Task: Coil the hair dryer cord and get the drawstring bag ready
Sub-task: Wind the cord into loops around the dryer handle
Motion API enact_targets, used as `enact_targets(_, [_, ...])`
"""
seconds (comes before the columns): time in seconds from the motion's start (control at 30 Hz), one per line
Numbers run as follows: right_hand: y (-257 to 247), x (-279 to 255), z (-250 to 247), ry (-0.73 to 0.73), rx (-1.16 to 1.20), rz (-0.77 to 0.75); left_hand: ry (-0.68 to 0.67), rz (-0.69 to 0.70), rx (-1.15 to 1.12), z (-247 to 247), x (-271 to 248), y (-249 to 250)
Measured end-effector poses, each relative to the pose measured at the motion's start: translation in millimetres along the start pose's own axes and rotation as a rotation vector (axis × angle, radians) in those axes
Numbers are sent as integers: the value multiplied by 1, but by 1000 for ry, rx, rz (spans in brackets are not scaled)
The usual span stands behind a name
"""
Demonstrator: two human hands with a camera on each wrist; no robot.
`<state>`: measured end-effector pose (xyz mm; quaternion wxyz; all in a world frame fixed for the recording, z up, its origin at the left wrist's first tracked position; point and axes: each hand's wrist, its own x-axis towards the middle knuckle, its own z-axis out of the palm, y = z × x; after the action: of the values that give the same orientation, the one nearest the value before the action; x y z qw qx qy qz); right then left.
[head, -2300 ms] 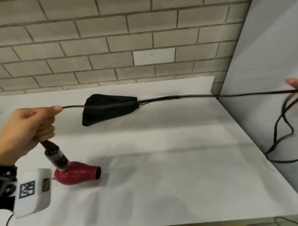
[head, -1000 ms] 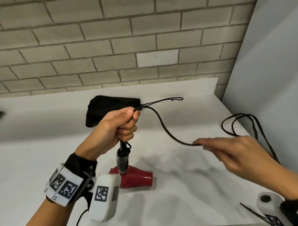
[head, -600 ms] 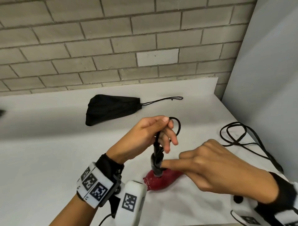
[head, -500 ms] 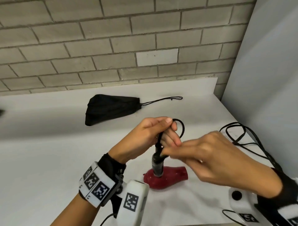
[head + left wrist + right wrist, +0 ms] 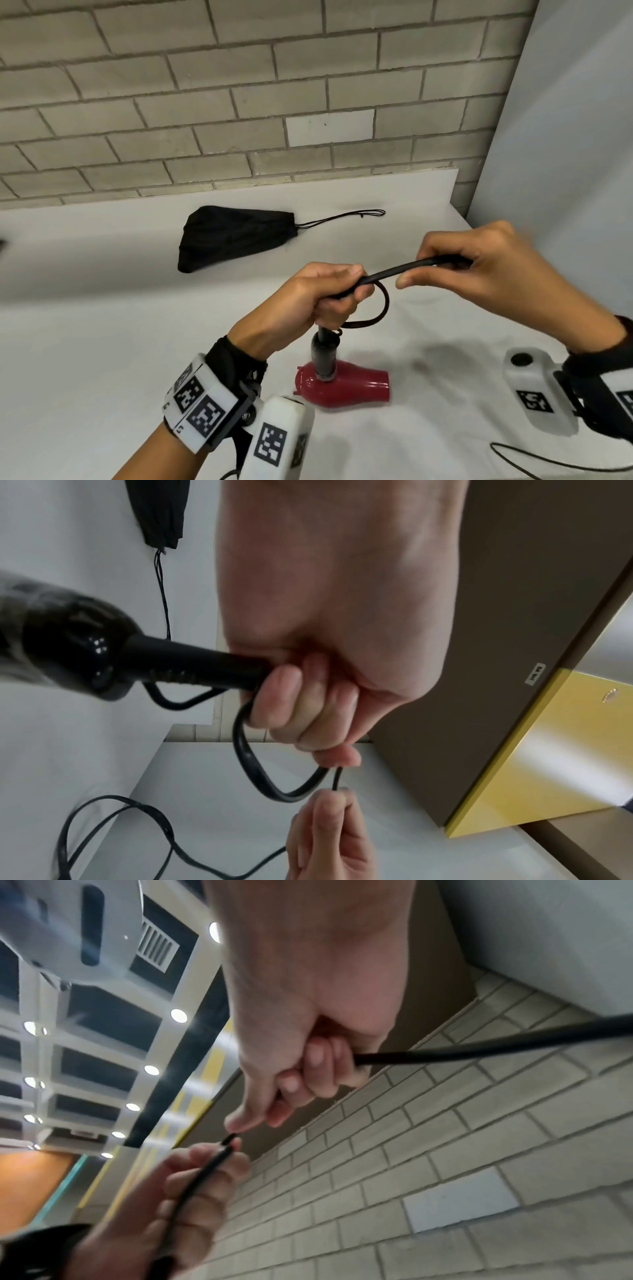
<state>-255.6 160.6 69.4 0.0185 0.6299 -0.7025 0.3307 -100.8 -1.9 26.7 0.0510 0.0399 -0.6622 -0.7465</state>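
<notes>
Backing white tabletop (image 5: 102,342), brick wall (image 5: 205,85)

hair dryer (image 5: 346,387) red body, black handle | cord (image 5: 383,274) black | drawstring bag (image 5: 236,236) behind hair dryer, black | table (image 5: 102,342) white | wall (image 5: 239,85) behind drawstring bag, grey brick pattern | wrist bands (image 5: 202,407) white, black square codes

The left hand (image 5: 318,298) is raised over the white bench, forearm coming up from the near edge, its fingers (image 5: 294,696) curled in a fist round the cord (image 5: 380,274) and the black stem beneath it, thumb pressed on top. The right hand (image 5: 479,270) hovers just beside it toward the right edge, wrist higher, fingers (image 5: 318,1066) bent round the same cord, index fingertip pointing at the left thumb. Both wrists wear tagged bands with white camera housings.
</notes>
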Motion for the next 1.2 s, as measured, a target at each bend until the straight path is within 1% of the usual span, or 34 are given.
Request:
enact_targets(0.03, [8,0,-6,5,-61,11,11,2,-20,-4,-2,0])
enact_targets(0.1, [30,-3,-25,65,-162,54,66,7,-84,-15,-9,1])
enact_targets(0.17, [51,-10,-44,72,-238,107,99,18,-60,-24,-16,1])
enact_targets(0.27, [70,-19,-51,20,-415,163,59,19,42,-23,-14,2])
enact_targets(0.3, [73,-20,-52,1,-455,177,51,17,51,-22,-12,1])
enact_targets(0.37, [78,-23,-54,12,-530,192,59,9,25,-23,-11,2])
enact_targets(0.43, [88,-29,-57,41,-563,226,76,9,-16,-29,-13,2])
enact_targets(0.53, [113,-40,-59,93,-503,263,47,36,-50,-34,-15,0])
enact_targets(0.6, [131,-45,-58,77,-514,311,37,47,-72,-36,-14,0])
enact_targets(0.67, [141,-49,-60,25,-547,363,59,58,-108,-38,-15,-1])
enact_targets(0.73, [157,-57,-57,-20,-516,402,84,69,-134,-40,-15,-1])
enact_targets(0.77, [161,-57,-53,-98,-479,430,93,75,-152,-40,-15,-1])
enact_targets(0.8, [165,-57,-49,-241,-442,485,100,79,-176,-39,-14,-2])
enact_targets(0.87, [156,-57,-41,-642,-417,635,113,88,-207,-39,-13,-2])
enact_targets(0.9, [147,-56,-38,-753,-394,659,118,92,-213,-38,-13,-2])
enact_targets(0.93, [133,-54,-36,-769,-346,634,121,94,-215,-38,-14,-2])
enact_targets(0.97, [117,-49,-35,-721,-289,563,122,92,-215,-38,-14,-3])
enact_targets(1.03, [80,-34,-28,-507,-156,362,111,83,-216,-38,-15,-3])
enact_targets(1.1, [45,-20,-13,-287,-26,213,98,86,-225,-35,-13,-4])
enact_targets(1.17, [25,-13,8,-183,73,149,101,94,-230,-34,-12,-4])
enact_targets(1.2, [23,-14,19,-133,86,140,103,97,-231,-33,-12,-4])
